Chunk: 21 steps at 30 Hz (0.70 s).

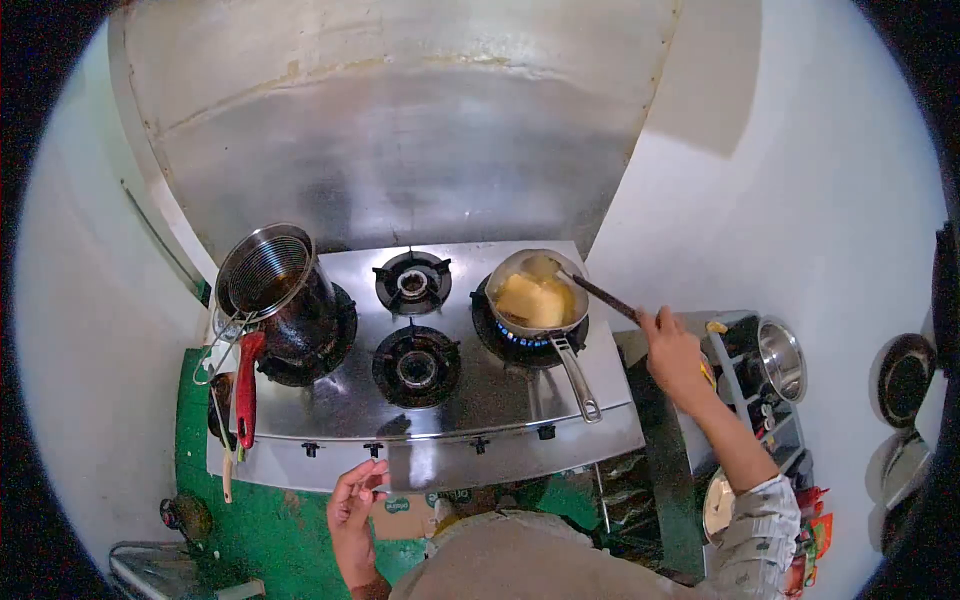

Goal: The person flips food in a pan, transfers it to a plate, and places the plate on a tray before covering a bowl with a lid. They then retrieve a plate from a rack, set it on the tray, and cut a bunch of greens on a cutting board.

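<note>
A small steel pan with yellow food sits on the right burner over a blue flame. Its handle points toward me. My right hand grips the dark handle of a spatula whose pale blade rests in the pan's far side. My left hand hangs below the stove's front edge with fingers loosely apart, holding nothing, close to the knobs.
A black pot with a wire strainer basket and red handle sits on the left burner. Two middle burners are bare. A rack with steel bowls stands at right. The floor is green.
</note>
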Tool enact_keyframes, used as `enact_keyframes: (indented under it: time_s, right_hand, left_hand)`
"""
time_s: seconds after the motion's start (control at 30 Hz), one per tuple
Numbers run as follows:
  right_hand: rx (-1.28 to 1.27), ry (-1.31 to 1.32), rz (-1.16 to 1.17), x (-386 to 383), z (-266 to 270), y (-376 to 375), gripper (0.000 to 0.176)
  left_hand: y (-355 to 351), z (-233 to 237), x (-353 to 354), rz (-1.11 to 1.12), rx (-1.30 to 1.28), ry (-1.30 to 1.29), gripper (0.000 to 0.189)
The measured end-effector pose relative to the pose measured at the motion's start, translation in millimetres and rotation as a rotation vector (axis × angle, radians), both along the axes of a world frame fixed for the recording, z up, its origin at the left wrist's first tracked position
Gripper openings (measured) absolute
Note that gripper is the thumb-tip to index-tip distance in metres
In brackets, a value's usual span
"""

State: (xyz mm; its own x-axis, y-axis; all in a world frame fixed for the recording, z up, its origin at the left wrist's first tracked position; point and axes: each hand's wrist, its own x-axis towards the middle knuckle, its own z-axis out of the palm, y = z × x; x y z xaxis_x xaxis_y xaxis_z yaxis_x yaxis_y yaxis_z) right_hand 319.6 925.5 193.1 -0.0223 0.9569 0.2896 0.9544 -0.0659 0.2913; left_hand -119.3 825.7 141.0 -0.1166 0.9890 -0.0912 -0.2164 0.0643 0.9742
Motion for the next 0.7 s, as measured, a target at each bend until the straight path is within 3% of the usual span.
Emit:
enact_keyframes:
  time_s: [0.1, 0.2, 0.4, 0.53, 0.7]
  right_hand:
    - [0.139, 0.076, 0.130, 11, -24, -16, 0.049]
    - [0.096, 0.075, 0.081, 18, -42, -28, 0.055]
    - [0.227, 0.113, 0.107, 24, -54, -42, 0.054]
    - [0.104, 0.138, 0.019, 20, -55, -50, 0.057]
    - [0.230, 0.188, 0.088, 22, -64, -51, 0.052]
  left_hand:
    - [2, 4, 2, -0.005, 0.006, 0.018, 0.039]
    - [5, 6, 4, -0.031, 0.010, 0.016, 0.038]
    - [11, 8, 10, -0.098, 0.031, 0.012, 0.039]
    - [11, 6, 13, -0.106, 0.042, 0.043, 0.040]
    - [11, 7, 17, -0.127, 0.056, 0.033, 0.040]
